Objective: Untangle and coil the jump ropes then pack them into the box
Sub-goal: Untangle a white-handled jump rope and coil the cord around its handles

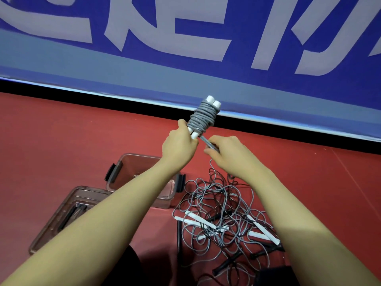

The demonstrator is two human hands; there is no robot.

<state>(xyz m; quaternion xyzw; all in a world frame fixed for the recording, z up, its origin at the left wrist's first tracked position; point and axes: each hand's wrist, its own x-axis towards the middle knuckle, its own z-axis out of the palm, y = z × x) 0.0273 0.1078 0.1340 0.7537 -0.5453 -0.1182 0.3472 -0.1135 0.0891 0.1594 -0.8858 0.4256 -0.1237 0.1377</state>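
Note:
My left hand (pixel 179 143) grips the lower ends of two white handles held side by side, raised above the floor. A grey jump rope (pixel 201 118) is wound in tight turns around them. My right hand (pixel 223 152) pinches the loose grey end of that rope just below the coil. On the red floor under my right arm lies a tangled pile of ropes (pixel 222 219), grey and black, with white and black handles mixed in. The clear plastic box (pixel 144 168) stands open to the left of the pile, partly hidden by my left forearm.
The box's clear lid (pixel 61 213) lies flat on the floor at the lower left with its black clips. A blue banner with large white characters (pixel 185 38) runs along the far side above a black strip. Red floor (pixel 61 131) stretches left and right.

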